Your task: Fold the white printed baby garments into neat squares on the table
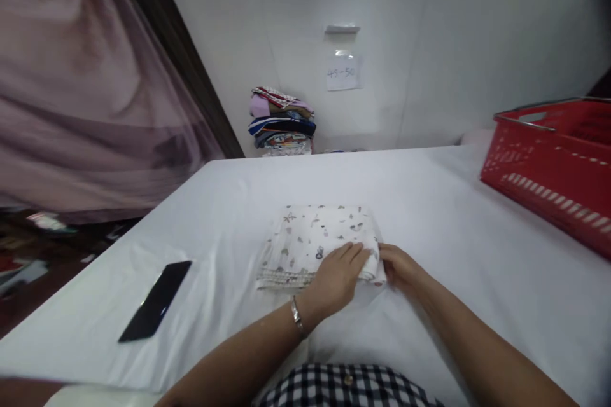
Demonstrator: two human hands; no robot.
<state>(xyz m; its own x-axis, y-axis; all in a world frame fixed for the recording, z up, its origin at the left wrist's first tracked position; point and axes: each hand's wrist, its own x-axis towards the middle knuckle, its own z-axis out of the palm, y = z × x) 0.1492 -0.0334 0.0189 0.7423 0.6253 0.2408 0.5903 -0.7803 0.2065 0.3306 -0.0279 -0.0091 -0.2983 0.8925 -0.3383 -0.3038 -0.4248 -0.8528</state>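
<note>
A folded white cloth with small grey and blue prints [315, 235] lies on the white table [429, 203] in front of me. My left hand [337, 276] rests flat on its near right corner, fingers stretched out on top. My right hand [398, 267] is at the cloth's right edge, fingers curled against the fold. A thin bracelet sits on my left wrist.
A black phone [156, 299] lies on the table at the left. A red plastic basket [554, 162] stands at the right. A stack of folded colourful clothes [281, 122] sits at the back by the wall. A pinkish curtain [86, 89] hangs at the left.
</note>
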